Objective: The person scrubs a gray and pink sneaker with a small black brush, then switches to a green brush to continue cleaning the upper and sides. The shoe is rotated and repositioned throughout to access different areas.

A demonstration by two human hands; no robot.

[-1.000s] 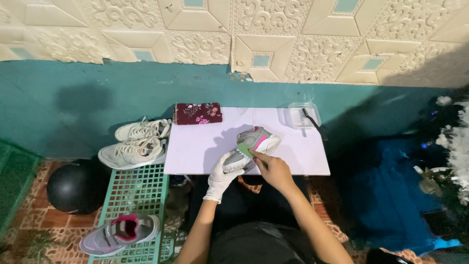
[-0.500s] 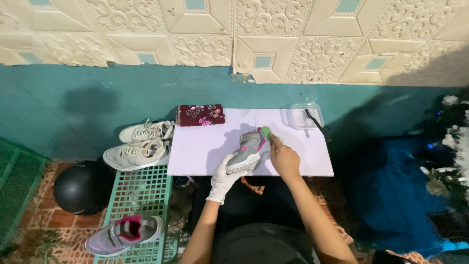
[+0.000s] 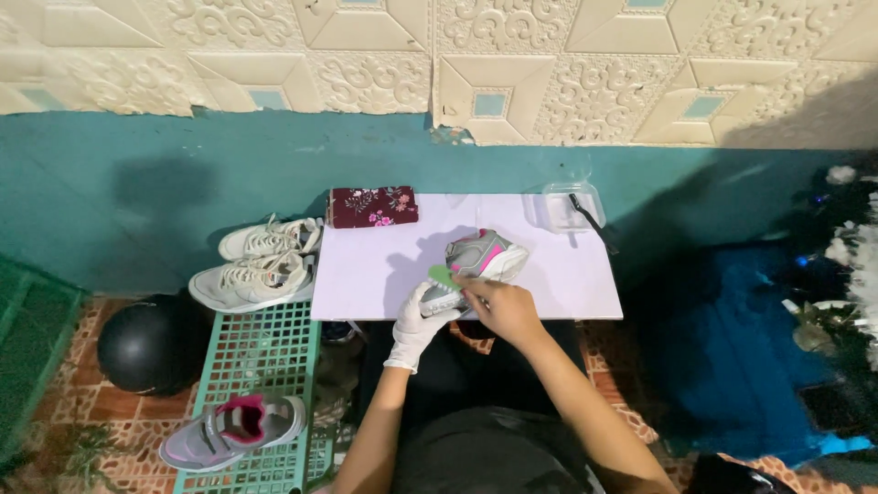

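A small grey and pink sneaker (image 3: pixel 483 257) lies over the near edge of a white table (image 3: pixel 366 274). My left hand (image 3: pixel 419 322), in a white glove, holds the sneaker by its near end. My bare right hand (image 3: pixel 501 308) grips a green brush (image 3: pixel 445 276) and presses it against the shoe's side.
A clear plastic tub (image 3: pixel 571 207) with a dark-handled tool stands at the table's far right; a floral maroon cloth (image 3: pixel 372 206) lies at the far left. Left of the table are two white sneakers (image 3: pixel 259 266), a green crate (image 3: pixel 267 355) bearing a matching grey-pink sneaker (image 3: pixel 233 432), and a black helmet (image 3: pixel 142 344).
The shoe has been turned and lowered toward the table's near edge. Both hands have shifted slightly nearer to me, the brush now on the shoe's side.
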